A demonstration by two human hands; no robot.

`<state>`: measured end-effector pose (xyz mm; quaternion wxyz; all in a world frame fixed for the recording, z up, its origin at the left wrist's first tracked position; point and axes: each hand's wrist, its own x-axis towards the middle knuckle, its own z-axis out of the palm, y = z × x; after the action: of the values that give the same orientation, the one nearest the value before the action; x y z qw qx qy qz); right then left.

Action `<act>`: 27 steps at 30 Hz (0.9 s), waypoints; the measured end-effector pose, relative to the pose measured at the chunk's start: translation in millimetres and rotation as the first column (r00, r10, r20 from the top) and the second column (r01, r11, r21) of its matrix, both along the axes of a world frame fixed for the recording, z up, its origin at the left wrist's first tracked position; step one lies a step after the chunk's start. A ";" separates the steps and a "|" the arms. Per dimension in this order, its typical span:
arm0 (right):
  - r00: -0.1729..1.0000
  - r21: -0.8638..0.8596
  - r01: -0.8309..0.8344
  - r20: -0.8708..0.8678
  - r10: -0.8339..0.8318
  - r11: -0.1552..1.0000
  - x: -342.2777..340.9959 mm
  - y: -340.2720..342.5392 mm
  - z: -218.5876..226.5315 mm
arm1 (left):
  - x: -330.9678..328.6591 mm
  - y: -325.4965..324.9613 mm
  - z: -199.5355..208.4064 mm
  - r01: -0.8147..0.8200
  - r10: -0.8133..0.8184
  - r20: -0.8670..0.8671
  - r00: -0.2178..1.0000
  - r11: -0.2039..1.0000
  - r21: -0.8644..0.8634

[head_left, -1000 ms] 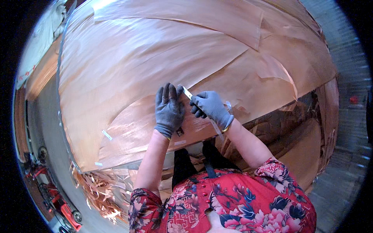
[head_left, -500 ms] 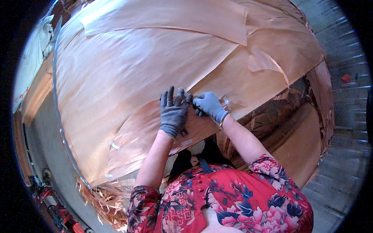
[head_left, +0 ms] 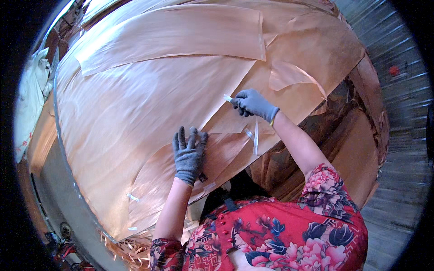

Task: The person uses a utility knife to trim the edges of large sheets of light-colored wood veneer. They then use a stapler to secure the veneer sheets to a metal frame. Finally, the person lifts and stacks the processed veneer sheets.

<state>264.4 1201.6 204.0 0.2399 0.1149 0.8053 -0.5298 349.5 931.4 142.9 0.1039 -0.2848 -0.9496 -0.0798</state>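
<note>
My left hand [head_left: 189, 158], in a grey work glove, lies flat with fingers spread on a darker curved piece of wood veneer [head_left: 156, 180]. This piece rests over a broad pale veneer sheet [head_left: 117, 117]. Higher and to the right, my gloved right hand [head_left: 254, 105] is closed, pinching a short white strip of tape [head_left: 228, 98] that sticks out past its fingertips. Below that hand, a longer whitish strip [head_left: 256, 139] lies near the dark piece's right end. A small dark spot [head_left: 203, 177] shows beside my left wrist.
Short tape strips [head_left: 133, 197] dot the sheet at lower left. A long veneer panel [head_left: 181, 34] lies across the far side; a loose curled scrap [head_left: 294, 77] sits at right. Veneer shreds [head_left: 131, 248] hang below the near left corner. Dark, torn layers [head_left: 334, 122] lie at right.
My right hand has moved away from the left, up and to the right, with a tape strip now showing in its fingers. The left hand stays flat on the veneer; the view has shifted.
</note>
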 end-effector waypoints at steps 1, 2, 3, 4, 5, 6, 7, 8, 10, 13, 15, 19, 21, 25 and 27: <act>1.000 0.038 -0.001 -0.030 0.003 0.999 -4.7 2.3 -9.7 | -2.3 3.6 14.0 0.000 0.001 0.046 0.999 1.000 -0.030; 0.998 0.076 0.000 -0.059 0.004 0.997 -8.2 4.2 -19.4 | -4.8 8.9 22.5 0.003 0.002 0.092 0.996 0.998 -0.060; 0.999 0.212 -0.035 -0.021 0.040 0.977 -12.0 -7.7 -10.7 | -6.3 11.6 24.3 -0.017 0.021 0.072 0.997 0.999 -0.047; 0.997 0.282 -0.074 -0.013 0.081 0.957 -15.7 -10.4 -8.1 | -8.6 20.9 28.9 -0.069 0.066 0.082 0.994 0.997 0.037; 0.993 0.350 -0.111 -0.002 0.119 0.930 -18.9 -10.9 -7.4 | -12.7 32.5 34.7 -0.118 0.107 0.096 0.990 0.986 0.119; 0.987 0.414 -0.149 0.010 0.159 0.898 -21.8 -13.0 -4.5 | -18.1 41.8 38.7 -0.170 0.150 0.111 0.982 0.965 0.199; 0.974 0.474 -0.189 -0.017 0.224 0.860 -22.4 -13.0 5.7 | -29.9 53.4 37.4 -0.055 0.049 0.029 0.998 0.960 0.273; 0.965 0.551 -0.159 -0.091 0.248 0.819 -21.1 -12.9 -6.0 | -37.3 67.8 37.0 -0.026 0.021 0.021 1.000 0.963 0.267; 0.924 0.702 -0.046 -0.241 0.297 0.711 -22.1 -3.8 -31.7 | -52.6 97.6 31.8 0.062 -0.068 0.010 0.998 0.951 0.302; 0.929 0.795 -0.082 -0.158 0.335 0.601 -24.2 -2.6 -18.6 | -68.4 116.2 9.2 0.012 -0.026 0.083 0.996 0.986 0.167; 0.906 0.710 -0.301 0.005 0.422 0.637 -30.6 15.9 -5.5 | -72.5 119.0 0.3 0.026 -0.031 0.066 0.997 0.997 0.072; 0.875 0.288 -0.483 0.118 0.470 0.827 -38.8 45.8 -7.4 | -73.8 123.4 2.0 0.035 -0.041 0.095 0.995 0.997 0.066; 0.858 0.079 -0.501 0.177 0.483 0.862 -49.3 58.0 -13.8 | -73.6 122.2 -1.3 0.045 -0.049 0.113 0.992 0.998 0.042; 0.715 0.232 -0.696 0.142 0.684 0.680 -70.6 54.6 2.7 | -72.8 117.2 0.5 0.062 -0.064 0.112 0.992 0.998 0.023; 0.691 0.317 -0.713 0.163 0.704 0.626 -79.3 75.4 8.6 | -71.3 115.6 1.4 0.060 -0.060 0.114 0.992 0.998 0.009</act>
<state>185.1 1277.1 212.6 0.4129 -0.1633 0.8642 -0.2365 278.2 1047.0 144.2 0.0476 -0.3079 -0.9448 -0.1018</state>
